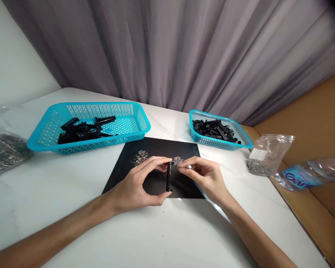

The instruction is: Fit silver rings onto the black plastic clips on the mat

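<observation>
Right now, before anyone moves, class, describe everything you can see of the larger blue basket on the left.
The larger blue basket is a shallow rectangular tray, apparently plastic, with rounded corners, a smooth rim and perforated walls and floor. It sits upright on the white table, its near right corner beside the black mat. Black parts lie jumbled toward its left and middle, leaving floor bare at right. A clear bag lies at its left end; contact is unclear. Neither hand touches it.
</observation>
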`<state>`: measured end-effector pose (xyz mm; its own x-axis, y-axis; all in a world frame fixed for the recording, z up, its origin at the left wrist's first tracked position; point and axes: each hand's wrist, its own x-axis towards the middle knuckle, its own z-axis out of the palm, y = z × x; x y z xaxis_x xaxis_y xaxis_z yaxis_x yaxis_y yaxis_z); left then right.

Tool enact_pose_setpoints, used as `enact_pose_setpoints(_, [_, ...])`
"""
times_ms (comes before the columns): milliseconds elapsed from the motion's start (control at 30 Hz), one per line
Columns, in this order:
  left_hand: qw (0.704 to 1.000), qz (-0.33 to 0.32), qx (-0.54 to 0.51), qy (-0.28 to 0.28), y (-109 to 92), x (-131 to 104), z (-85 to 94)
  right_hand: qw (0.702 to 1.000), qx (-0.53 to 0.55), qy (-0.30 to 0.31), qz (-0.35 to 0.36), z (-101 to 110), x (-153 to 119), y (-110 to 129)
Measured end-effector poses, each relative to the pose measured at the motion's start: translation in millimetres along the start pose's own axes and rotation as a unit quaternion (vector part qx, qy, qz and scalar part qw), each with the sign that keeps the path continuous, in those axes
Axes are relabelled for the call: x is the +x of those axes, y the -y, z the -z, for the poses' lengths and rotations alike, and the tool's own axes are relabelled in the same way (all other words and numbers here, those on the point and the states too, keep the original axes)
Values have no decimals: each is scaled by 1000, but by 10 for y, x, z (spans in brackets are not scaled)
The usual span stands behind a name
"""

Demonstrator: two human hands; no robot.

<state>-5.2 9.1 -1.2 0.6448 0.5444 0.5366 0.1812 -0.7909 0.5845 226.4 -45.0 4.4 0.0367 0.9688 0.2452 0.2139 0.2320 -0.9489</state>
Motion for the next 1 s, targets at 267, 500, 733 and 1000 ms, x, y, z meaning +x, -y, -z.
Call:
enact_pose_setpoints(267, [998,-44,50,-15,5,-13,25,997,-40,-13,64,-30,-39,77])
enact_pose_setpoints(500, [998,-47,30,-5,5,-9,11,998,-61,-3,30,-36,-72,67])
enact_pose_setpoints(733, [997,-69,29,3,-12,-17,5,996,-49,7,74,-47,-81,92])
enact_pose_setpoints(1000, [995,-94,43,-17,7,-3,5,974,-120,-52,185,-159,-93,139])
